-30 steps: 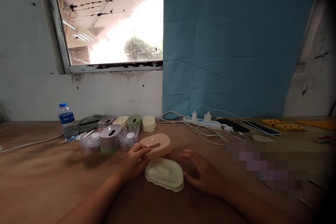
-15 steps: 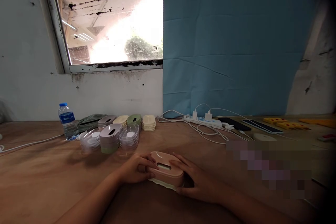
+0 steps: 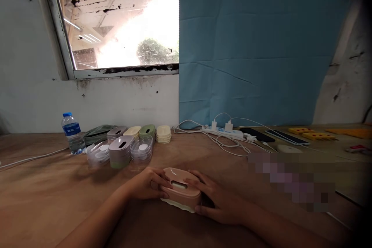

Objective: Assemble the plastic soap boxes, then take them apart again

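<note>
A pink rounded box (image 3: 186, 197) with a slot in its lid stands on the table in front of me. A pale, wavy edge shows along its bottom. My left hand (image 3: 149, 184) grips the box's left end, fingers over the lid beside the slot and thumb against the near side. At the right end my right hand (image 3: 216, 197) is closed round it, with fingertips on the lid near the slot and the thumb low on the front corner. What lies under the box is mostly hidden.
Behind it stand lilac slotted boxes (image 3: 121, 151), a green box (image 3: 147, 131), stacked clear containers (image 3: 142, 150) and cream pieces (image 3: 163, 134). A water bottle (image 3: 72, 133) is at the left. A power strip (image 3: 223, 132), cables and phones (image 3: 286, 137) lie along the back right.
Both hands keep their hold on the pink box, with hardly any shift of the fingers. The whole view has moved slightly.
</note>
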### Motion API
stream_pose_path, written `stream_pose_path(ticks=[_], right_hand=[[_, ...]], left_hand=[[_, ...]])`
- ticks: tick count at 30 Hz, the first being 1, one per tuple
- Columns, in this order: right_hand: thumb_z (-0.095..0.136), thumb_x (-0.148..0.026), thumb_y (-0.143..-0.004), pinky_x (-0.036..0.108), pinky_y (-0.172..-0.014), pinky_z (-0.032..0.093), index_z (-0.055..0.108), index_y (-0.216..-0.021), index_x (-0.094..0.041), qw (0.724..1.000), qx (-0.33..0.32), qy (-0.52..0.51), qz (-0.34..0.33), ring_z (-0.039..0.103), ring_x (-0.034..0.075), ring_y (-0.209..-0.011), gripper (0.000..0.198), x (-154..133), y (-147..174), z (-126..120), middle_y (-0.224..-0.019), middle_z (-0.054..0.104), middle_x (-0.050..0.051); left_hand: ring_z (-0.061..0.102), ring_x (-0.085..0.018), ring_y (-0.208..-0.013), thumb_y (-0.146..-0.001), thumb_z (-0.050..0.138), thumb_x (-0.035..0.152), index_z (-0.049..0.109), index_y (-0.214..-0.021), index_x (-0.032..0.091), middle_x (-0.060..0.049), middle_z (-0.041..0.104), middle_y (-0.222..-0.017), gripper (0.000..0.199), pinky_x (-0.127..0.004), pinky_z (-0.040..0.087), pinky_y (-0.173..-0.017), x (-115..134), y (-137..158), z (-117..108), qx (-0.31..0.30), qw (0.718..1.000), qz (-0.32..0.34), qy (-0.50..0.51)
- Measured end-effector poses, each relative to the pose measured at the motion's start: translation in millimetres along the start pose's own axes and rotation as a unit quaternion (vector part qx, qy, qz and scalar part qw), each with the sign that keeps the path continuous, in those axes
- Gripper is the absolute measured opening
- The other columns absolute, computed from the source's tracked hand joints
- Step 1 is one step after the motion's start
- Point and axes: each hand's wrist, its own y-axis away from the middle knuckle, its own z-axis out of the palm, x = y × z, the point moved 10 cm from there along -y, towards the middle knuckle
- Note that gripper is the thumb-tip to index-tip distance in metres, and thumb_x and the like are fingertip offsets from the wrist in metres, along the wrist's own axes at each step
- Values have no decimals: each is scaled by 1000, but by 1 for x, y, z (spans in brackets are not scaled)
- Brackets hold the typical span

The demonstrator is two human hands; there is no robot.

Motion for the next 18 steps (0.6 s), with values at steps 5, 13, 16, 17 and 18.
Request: stream_pose_path(ticks=[5, 13, 16, 17, 18], right_hand=[[50, -48, -77, 40, -99, 30, 29, -133, -25, 1000, -6, 17, -24, 27, 29, -125, 64, -4, 1, 0, -141, 17, 10], [55, -34, -74, 39, -96, 33, 35, -129, -27, 998, -2, 34, -49, 32, 30, -122, 59, -15, 0, -1, -140, 19, 9], [58, -36, -72, 38, -97, 32, 34, -130, -27, 999, -5, 2, -40, 31, 29, -122, 64, -10, -2, 4, -139, 19, 8], [59, -39, -70, 39, -97, 32, 30, -132, -27, 1000, -6, -12, -27, 30, 30, -123, 69, -7, -2, 6, -139, 18, 8], [61, -41, -68, 39, -98, 30, 26, -133, -26, 1000, -3, -27, -12, 28, 30, -123, 75, -4, -3, 7, -140, 18, 8]], left_hand=[[59, -16, -84, -68, 64, 32, 68, -94, 22, -5, 64, -88, 28, -25, 46, -78, 3, 1, 0, 9, 1000, 0, -3], [59, -16, -81, -66, 65, 37, 69, -91, 25, -3, 63, -86, 28, -23, 47, -73, 3, 3, 5, -28, 999, -5, -36], [59, -16, -81, -65, 65, 40, 69, -90, 26, -3, 63, -86, 29, -23, 47, -73, -1, 5, 8, -31, 999, -12, -41], [59, -17, -82, -66, 65, 40, 69, -90, 25, -3, 63, -87, 29, -24, 47, -74, -1, 5, 9, -30, 999, -13, -41], [59, -17, -83, -66, 65, 40, 68, -90, 25, -4, 63, -88, 29, -24, 46, -76, 1, 5, 9, -27, 999, -11, -41]])
